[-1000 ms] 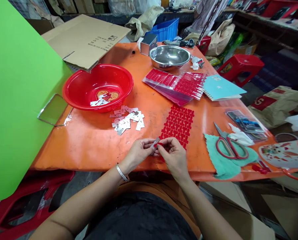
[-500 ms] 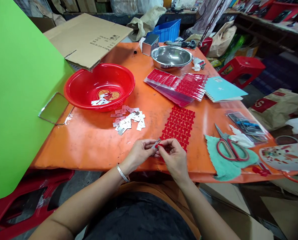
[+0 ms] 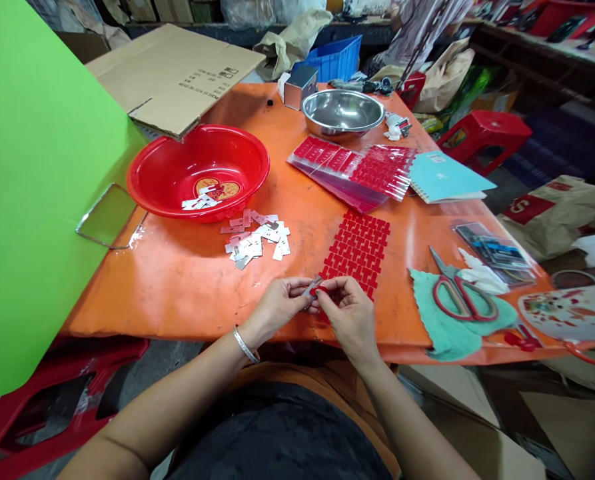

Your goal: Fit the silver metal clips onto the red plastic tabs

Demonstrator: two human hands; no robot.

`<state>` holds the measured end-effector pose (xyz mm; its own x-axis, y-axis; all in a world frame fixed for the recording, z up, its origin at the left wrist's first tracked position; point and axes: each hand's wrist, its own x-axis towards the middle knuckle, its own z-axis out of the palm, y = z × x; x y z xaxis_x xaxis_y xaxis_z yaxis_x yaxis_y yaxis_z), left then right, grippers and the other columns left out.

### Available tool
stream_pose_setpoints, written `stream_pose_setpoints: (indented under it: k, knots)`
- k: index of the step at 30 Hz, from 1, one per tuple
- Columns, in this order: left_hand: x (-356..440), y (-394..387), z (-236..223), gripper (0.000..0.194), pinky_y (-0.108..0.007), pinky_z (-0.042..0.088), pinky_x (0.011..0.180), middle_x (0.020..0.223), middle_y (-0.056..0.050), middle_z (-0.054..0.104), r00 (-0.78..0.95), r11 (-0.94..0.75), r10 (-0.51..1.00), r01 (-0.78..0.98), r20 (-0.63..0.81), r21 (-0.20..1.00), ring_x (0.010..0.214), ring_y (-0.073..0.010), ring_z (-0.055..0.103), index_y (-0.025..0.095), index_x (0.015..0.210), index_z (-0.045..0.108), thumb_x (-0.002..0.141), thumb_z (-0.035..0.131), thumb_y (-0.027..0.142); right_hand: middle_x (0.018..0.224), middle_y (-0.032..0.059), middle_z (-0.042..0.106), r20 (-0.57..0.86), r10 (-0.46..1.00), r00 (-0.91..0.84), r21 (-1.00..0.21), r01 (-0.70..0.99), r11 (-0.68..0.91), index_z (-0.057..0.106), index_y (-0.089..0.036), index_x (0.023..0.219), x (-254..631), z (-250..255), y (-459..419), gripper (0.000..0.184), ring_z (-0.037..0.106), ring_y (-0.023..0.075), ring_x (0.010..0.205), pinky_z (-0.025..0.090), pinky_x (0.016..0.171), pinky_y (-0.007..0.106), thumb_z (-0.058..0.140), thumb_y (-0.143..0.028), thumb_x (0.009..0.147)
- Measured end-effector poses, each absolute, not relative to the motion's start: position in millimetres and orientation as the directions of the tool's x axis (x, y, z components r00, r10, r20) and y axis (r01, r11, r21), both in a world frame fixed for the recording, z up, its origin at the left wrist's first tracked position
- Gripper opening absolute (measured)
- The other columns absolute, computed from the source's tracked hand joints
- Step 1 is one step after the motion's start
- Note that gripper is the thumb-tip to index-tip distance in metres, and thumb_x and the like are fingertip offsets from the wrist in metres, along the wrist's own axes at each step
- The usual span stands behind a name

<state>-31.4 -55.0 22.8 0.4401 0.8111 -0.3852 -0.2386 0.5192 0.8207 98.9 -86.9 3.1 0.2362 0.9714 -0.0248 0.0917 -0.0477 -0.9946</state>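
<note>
Between thumb and fingers my left hand [image 3: 277, 305] pinches a small flat silvery metal plate [image 3: 311, 288]. Closed close beside it, my right hand [image 3: 348, 310] holds a small red sticker piece [image 3: 319, 291] against that plate. The fingertips partly hide both pieces. Just beyond the right hand lies a sheet of red T-shaped stickers [image 3: 358, 250], its near end covered by the hands. A loose pile of small white and silvery plates [image 3: 257, 240] rests to the left, and several similar pieces [image 3: 202, 200] lie in the red basin [image 3: 152, 200].
Packed red sticker sheets [image 3: 352, 163], a steel bowl [image 3: 344, 113] and a light-blue notebook [image 3: 442, 175] lie farther back. On the right, red-handled scissors [image 3: 462, 293] rest on a green cloth [image 3: 447, 337] near a white mug [image 3: 562, 310]. A green board [image 3: 42, 200] stands left, below cardboard [image 3: 177, 73].
The view has shifted slightly, so the table things appear a little displaced. Both hands keep the same grip, with only tiny finger movements at the plate and red sticker.
</note>
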Motion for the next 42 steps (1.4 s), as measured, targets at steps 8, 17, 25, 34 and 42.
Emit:
stream_pose_setpoints:
  k: [8,17,25,34,42]
  knots:
    - [-32.1,-55.9,23.4,0.049,-0.025,0.051,0.069,0.078,-0.008,0.071,0.445,0.507,0.814,-0.236,-0.372,0.829,0.063,-0.0118,0.062,0.008,0.095,0.07,0.058,0.082,0.038,0.081,0.0023,0.062,-0.004,0.97,0.244,-0.988,0.149,-0.042,0.056,-0.02,0.081,96.9,3.5,-86.9,0.012,0.061,0.015,0.067,0.057,0.058,0.029,0.064,-0.028,0.076]
    - [-32.0,-57.4,19.2,0.037,-0.028,0.052,0.072,0.08,-0.007,0.071,0.42,0.475,0.834,-0.215,-0.358,0.853,0.068,-0.0139,0.063,0.01,0.095,0.071,0.067,0.075,0.034,0.079,0.001,0.062,0.069,0.967,0.246,-0.967,0.255,0.004,0.056,-0.021,0.081,93.6,5.7,-88.8,0.007,0.062,0.0143,0.067,0.056,0.057,0.026,0.06,-0.025,0.079]
    - [-31.6,-58.9,20.7,0.024,-0.028,0.053,0.07,0.08,-0.007,0.072,0.359,0.426,0.868,-0.189,-0.342,0.885,0.07,-0.0157,0.065,0.011,0.091,0.071,0.072,0.07,0.027,0.08,0.0017,0.062,0.166,0.961,0.22,-0.922,0.379,0.072,0.056,-0.022,0.084,91.9,7.8,-92.9,0.007,0.062,0.0149,0.069,0.055,0.062,0.029,0.057,-0.029,0.084]
    - [-30.7,-58.7,24.8,0.025,-0.028,0.055,0.069,0.072,-0.007,0.071,0.369,0.449,0.862,-0.234,-0.348,0.862,0.064,-0.0147,0.066,0.008,0.092,0.07,0.072,0.07,0.024,0.096,0.008,0.056,0.311,0.921,0.236,-0.833,0.534,0.145,0.058,-0.02,0.079,97.6,19.2,-85.9,0.008,0.057,0.0195,0.087,0.049,0.061,0.03,0.058,-0.027,0.083]
    - [-30.6,-58.6,24.0,0.025,-0.026,0.055,0.068,0.071,-0.007,0.071,0.392,0.457,0.852,-0.233,-0.347,0.859,0.065,-0.0146,0.067,0.008,0.091,0.07,0.072,0.071,0.024,0.08,0.0026,0.059,0.133,0.96,0.246,-0.923,0.385,0.029,0.058,-0.02,0.079,103.4,22.3,-80.7,0.011,0.058,0.0161,0.071,0.048,0.061,0.029,0.059,-0.03,0.081]
